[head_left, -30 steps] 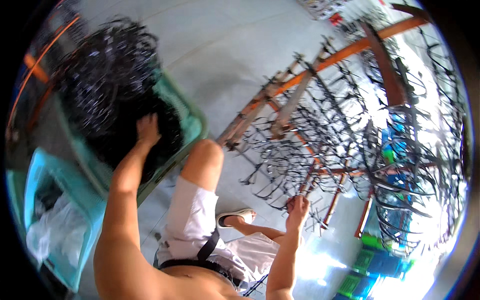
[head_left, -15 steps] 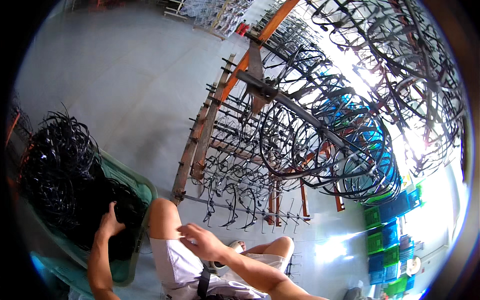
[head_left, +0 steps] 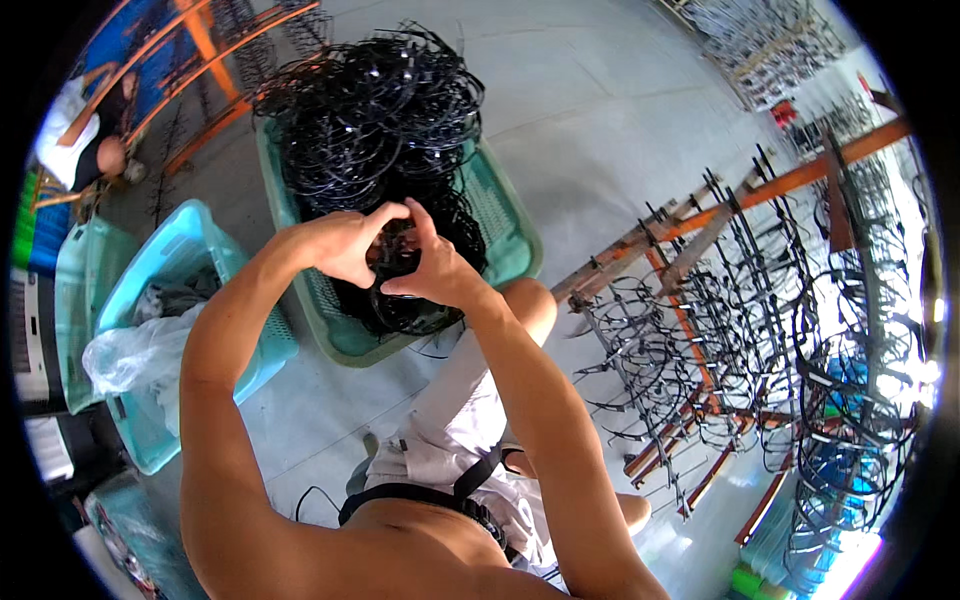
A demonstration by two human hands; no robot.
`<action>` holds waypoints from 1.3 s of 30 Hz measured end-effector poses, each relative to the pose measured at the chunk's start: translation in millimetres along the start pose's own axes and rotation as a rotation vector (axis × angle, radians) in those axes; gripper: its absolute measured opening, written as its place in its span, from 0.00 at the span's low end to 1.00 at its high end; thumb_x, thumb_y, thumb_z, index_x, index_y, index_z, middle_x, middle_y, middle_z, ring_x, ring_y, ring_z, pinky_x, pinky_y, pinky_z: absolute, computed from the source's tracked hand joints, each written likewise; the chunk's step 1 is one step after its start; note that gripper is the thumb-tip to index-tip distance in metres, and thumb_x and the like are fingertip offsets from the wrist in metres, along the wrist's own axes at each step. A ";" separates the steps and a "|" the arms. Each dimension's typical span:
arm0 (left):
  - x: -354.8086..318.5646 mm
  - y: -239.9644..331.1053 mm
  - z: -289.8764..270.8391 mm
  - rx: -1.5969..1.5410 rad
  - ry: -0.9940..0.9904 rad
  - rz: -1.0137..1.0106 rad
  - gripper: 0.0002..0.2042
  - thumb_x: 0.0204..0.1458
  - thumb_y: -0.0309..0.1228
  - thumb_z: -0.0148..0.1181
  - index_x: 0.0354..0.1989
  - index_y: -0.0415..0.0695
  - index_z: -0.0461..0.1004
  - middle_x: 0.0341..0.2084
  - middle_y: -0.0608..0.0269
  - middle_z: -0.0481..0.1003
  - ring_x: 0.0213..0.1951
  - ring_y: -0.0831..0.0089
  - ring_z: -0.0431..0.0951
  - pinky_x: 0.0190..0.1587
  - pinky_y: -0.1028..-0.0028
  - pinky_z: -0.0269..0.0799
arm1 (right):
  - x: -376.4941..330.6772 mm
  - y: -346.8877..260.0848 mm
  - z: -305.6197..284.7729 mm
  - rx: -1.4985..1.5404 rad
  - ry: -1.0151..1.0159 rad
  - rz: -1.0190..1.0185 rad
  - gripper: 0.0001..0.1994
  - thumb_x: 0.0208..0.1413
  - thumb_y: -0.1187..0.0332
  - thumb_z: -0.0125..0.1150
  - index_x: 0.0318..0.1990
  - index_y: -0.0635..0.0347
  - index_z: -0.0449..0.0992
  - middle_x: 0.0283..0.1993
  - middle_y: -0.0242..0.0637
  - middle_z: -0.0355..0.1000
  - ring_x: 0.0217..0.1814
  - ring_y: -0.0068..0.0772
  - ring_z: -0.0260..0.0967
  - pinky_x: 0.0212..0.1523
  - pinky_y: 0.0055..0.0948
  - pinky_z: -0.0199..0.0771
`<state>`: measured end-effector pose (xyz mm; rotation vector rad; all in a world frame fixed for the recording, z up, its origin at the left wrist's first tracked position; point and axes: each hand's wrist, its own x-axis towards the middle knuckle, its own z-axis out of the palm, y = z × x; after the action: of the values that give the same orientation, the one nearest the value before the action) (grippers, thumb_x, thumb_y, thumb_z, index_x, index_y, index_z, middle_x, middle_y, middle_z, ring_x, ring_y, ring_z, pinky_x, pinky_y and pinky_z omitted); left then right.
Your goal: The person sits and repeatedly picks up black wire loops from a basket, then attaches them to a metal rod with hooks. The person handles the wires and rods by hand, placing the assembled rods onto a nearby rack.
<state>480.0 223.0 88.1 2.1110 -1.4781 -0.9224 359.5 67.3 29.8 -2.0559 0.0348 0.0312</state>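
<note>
Floor (head_left: pixel 560 95) is being flanked at right by a loaded rack (head_left: pixel 800 178); black strips (head_left: pixel 375 110) are being contained by a green basket (head_left: pixel 505 215), over which curved hands (head_left: pixel 345 243) are being held close together; whether anything is being gripped cannot be told.

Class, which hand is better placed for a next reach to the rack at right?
Likely the right hand: it is nearer that rack, while the left hand is farther off, over the green basket.
</note>
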 end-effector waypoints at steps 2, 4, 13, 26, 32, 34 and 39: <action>-2.9 7.6 -5.6 0.014 0.082 0.042 0.42 0.30 0.21 0.65 0.60 0.44 0.51 0.17 0.64 0.69 0.23 0.65 0.73 0.34 0.66 0.71 | 5.8 3.9 10.7 -0.048 -0.001 0.082 0.53 0.29 0.59 0.75 0.65 0.61 0.47 0.43 0.46 0.73 0.52 0.48 0.68 0.61 0.37 0.57; -3.5 -0.6 0.0 0.344 0.365 0.218 0.36 0.33 0.25 0.66 0.56 0.46 0.57 0.38 0.56 0.70 0.41 0.59 0.72 0.49 0.64 0.64 | 11.0 10.9 15.1 0.198 0.079 0.141 0.48 0.34 0.63 0.73 0.63 0.63 0.50 0.44 0.45 0.71 0.49 0.38 0.69 0.50 0.33 0.68; 28.6 -3.5 94.7 -1.652 0.445 0.101 0.19 0.55 0.41 0.55 0.50 0.43 0.68 0.42 0.62 0.72 0.45 0.73 0.71 0.52 0.70 0.65 | -25.9 -4.2 -9.7 0.581 0.323 0.160 0.42 0.44 0.67 0.72 0.60 0.69 0.47 0.44 0.46 0.70 0.44 0.31 0.68 0.44 0.27 0.71; 31.2 100.4 129.6 -1.010 0.898 0.120 0.14 0.61 0.32 0.46 0.49 0.36 0.70 0.45 0.59 0.74 0.40 0.74 0.75 0.45 0.75 0.70 | -110.5 -18.1 -38.4 1.422 0.532 0.007 0.03 0.59 0.71 0.51 0.34 0.60 0.66 0.31 0.32 0.67 0.32 0.21 0.58 0.34 0.20 0.57; -0.1 92.8 112.5 -1.414 0.791 -0.114 0.14 0.59 0.40 0.49 0.42 0.41 0.71 0.35 0.59 0.76 0.25 0.73 0.75 0.24 0.77 0.73 | -139.8 -21.7 -62.3 1.719 0.644 -0.163 0.08 0.60 0.62 0.50 0.37 0.56 0.69 0.29 0.32 0.66 0.33 0.30 0.65 0.34 0.34 0.69; -1.9 77.7 103.3 -1.477 0.756 -0.193 0.16 0.59 0.43 0.48 0.43 0.43 0.71 0.30 0.64 0.75 0.24 0.76 0.74 0.19 0.80 0.68 | -187.2 -13.8 -86.6 1.900 0.514 -0.268 0.11 0.58 0.59 0.52 0.37 0.58 0.68 0.28 0.33 0.66 0.29 0.31 0.66 0.28 0.29 0.68; -24.7 84.7 90.3 -2.033 0.199 0.482 0.25 0.61 0.39 0.44 0.66 0.51 0.52 0.52 0.55 0.63 0.51 0.58 0.67 0.18 0.80 0.65 | -331.8 -38.1 -84.5 1.345 0.635 -0.247 0.11 0.58 0.61 0.52 0.36 0.60 0.64 0.24 0.39 0.63 0.16 0.31 0.59 0.16 0.28 0.62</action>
<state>353.8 219.6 87.1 0.2734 -0.2536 -1.0697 30.0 14.1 115.3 -0.6510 0.1476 -0.6301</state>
